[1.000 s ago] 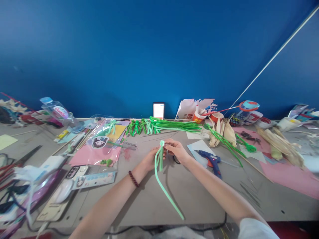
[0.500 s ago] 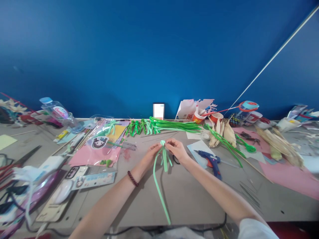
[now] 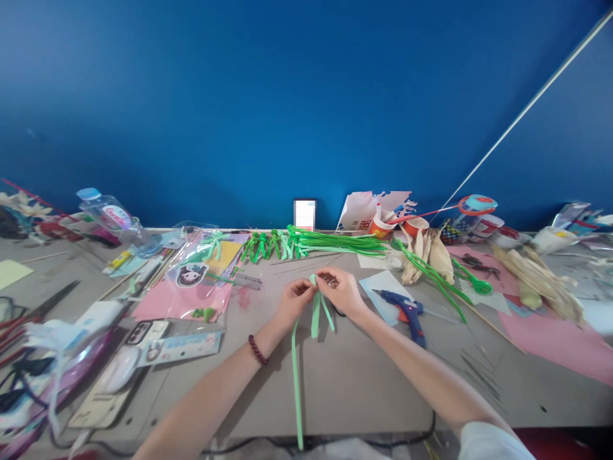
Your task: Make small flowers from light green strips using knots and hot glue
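Observation:
Between my two hands is a bundle of light green pipe cleaners (image 3: 315, 316), gathered into a small knot at the top, with several ends hanging down. One long strand drops toward the table's front edge. My left hand (image 3: 297, 299) pinches the bundle from the left, just below the knot. From the right, my right hand (image 3: 339, 289) pinches it at the knot with thumb and index finger. Behind them lies a row of finished-looking green pipe cleaner pieces (image 3: 263, 246) beside a pile of long green stems (image 3: 340, 241).
Right of my hands a blue glue gun (image 3: 407, 313) lies on pale paper. At left are a clear plastic bag (image 3: 191, 262), a power strip (image 3: 103, 399), scissors (image 3: 38, 313) and a bottle (image 3: 112, 214). Paper cups (image 3: 382, 227) and a small screen (image 3: 305, 214) stand at the back.
Both hands have shifted slightly and the left hand has turned, its fingers now more curled around the bundle. The long strand has swung left and hangs straighter.

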`<state>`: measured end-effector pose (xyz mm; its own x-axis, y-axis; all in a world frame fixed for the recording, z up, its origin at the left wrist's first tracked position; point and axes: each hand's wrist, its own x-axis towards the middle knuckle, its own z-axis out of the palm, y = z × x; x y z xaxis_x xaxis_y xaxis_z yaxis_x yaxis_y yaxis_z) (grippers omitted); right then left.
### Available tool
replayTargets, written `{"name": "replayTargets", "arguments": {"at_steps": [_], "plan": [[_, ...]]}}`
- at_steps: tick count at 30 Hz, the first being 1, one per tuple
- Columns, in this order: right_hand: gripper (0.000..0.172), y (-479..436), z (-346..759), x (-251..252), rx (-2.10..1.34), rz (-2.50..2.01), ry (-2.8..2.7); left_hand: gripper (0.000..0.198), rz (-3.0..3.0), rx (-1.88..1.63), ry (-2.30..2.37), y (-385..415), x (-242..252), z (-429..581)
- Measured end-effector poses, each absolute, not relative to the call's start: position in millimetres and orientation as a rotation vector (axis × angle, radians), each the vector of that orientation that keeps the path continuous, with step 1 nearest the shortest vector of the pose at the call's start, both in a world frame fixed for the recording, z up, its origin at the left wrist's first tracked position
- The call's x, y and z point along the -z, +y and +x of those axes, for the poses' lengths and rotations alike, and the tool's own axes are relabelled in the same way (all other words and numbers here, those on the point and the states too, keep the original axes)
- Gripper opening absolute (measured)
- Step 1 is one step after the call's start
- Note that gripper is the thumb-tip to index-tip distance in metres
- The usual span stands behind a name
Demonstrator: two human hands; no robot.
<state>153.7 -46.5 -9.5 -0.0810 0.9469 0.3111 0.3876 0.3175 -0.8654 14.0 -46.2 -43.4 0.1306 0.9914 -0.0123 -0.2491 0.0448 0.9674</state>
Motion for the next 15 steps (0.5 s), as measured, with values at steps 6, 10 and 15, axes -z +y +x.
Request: {"name": "replayTargets", "arguments": {"at_steps": [6,10,15], "plan": [[0.016,-49,154,6,-0.614,-1.259,-1.766,0.021,1.160,-1.263,1.044,-50,45,18],[0.016,-50,154,6,-0.661,-1.320,-1.732,0.015,1.305,-1.270,1.126,-55,43,19],[0.011,-51,152,9,-0.681,-1.337,-1.674,0.012,1.396,-1.277,1.189,-56,43,19]]}}
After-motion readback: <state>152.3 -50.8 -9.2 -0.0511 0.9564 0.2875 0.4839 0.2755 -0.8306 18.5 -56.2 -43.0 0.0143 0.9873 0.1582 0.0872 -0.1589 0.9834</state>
